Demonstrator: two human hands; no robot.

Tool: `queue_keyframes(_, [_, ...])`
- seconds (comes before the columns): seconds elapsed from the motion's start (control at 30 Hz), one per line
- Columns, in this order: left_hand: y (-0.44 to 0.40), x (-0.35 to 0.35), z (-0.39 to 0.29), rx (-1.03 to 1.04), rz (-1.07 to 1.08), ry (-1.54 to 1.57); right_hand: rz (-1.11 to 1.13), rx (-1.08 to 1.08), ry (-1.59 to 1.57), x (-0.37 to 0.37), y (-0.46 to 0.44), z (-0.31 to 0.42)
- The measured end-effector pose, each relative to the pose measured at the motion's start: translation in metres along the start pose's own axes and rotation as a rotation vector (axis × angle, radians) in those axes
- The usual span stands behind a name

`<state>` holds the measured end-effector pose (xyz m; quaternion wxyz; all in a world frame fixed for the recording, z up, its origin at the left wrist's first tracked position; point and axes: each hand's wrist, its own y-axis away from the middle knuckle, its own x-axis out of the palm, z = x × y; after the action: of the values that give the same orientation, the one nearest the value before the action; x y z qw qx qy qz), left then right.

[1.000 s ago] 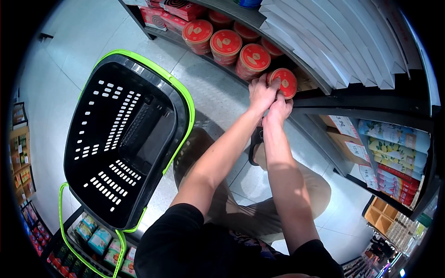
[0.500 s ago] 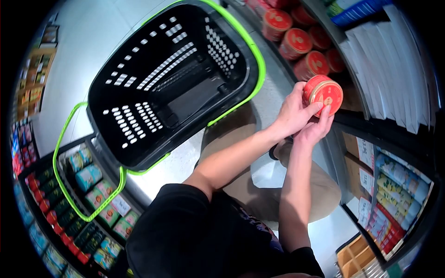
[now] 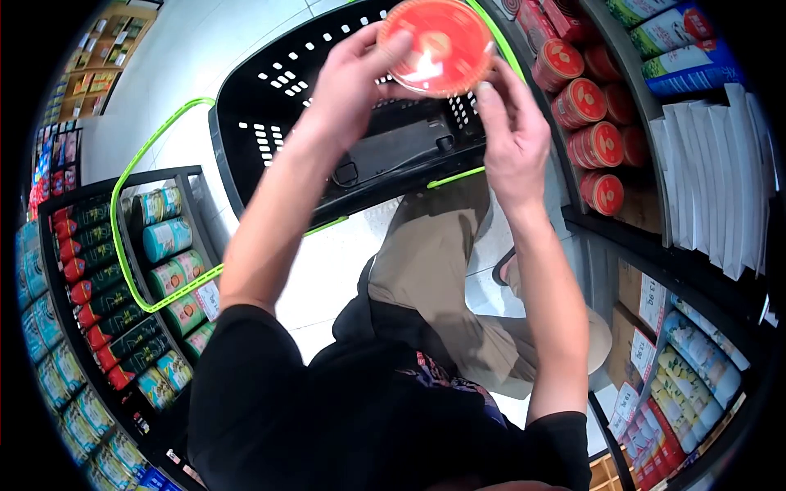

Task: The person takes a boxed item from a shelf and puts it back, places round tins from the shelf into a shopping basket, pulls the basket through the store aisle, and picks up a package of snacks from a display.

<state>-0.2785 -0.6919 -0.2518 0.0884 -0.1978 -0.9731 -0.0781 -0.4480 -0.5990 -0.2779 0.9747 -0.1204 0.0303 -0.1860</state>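
Raised over the shopping basket is a round red tin [image 3: 438, 45], its shiny lid turned up toward me. My left hand [image 3: 352, 86] grips its left side, the thumb lying across the lid and the fingers underneath. At its lower right edge my right hand [image 3: 516, 135] pinches the rim between thumb and fingers. The black shopping basket [image 3: 237, 155] with green trim lies behind both hands, its perforated inside facing me. Part of its far wall is hidden by the tin and my left hand.
Similar red tins [image 3: 584, 102] are stacked on the right shelf, beside white paper sheets [image 3: 712, 172] and blue packs [image 3: 692, 69]. The basket's green handle [image 3: 123, 221] hangs toward a shelf of canisters [image 3: 168, 239] on the left. My bent knee [image 3: 589, 340] is at lower right.
Both hands have brought the red tin left and up from beside the right shelf to over the basket. The hands have spread apart to opposite sides of it, and the view has shifted.
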Motion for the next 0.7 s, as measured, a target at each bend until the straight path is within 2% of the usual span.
queue_keyframes(0.07, [-0.021, -0.026, 0.002, -0.201, -0.015, -0.011, 0.117, -0.088, 0.282, 0.004, 0.003, -0.008])
queue_keyframes(0.13, [-0.048, -0.055, 0.032, -0.36, -0.01, -0.09, 0.252, -0.301, 0.533, 0.005, 0.012, -0.024])
queue_keyframes(0.2, [-0.072, -0.072, 0.069, -0.482, -0.055, -0.231, 0.376, -0.308, 0.614, 0.008, 0.022, -0.041])
queue_keyframes(0.27, [-0.097, -0.089, 0.117, -0.589, -0.011, -0.301, 0.397, -0.287, 0.715, 0.011, 0.032, -0.053])
queue_keyframes(0.33, [-0.109, -0.088, 0.158, -0.608, -0.128, -0.45, 0.391, -0.34, 0.839, 0.014, 0.035, -0.062])
queue_keyframes(0.4, [-0.123, -0.104, 0.211, -0.644, -0.139, -0.366, 0.366, -0.351, 0.829, 0.014, 0.035, -0.066])
queue_keyframes(0.43, [-0.139, -0.134, 0.272, -0.652, -0.109, -0.224, 0.346, -0.371, 0.818, 0.014, 0.034, -0.067])
queue_keyframes(0.47, [-0.14, -0.136, 0.281, -0.701, -0.075, -0.351, 0.343, -0.363, 0.82, 0.015, 0.033, -0.07])
queue_keyframes(0.57, [-0.139, -0.143, 0.332, -0.741, -0.168, -0.352, 0.3, -0.41, 0.778, 0.014, 0.034, -0.076])
queue_keyframes(0.7, [-0.131, -0.123, 0.315, -0.754, -0.098, -0.339, 0.308, -0.402, 0.796, 0.013, 0.031, -0.075])
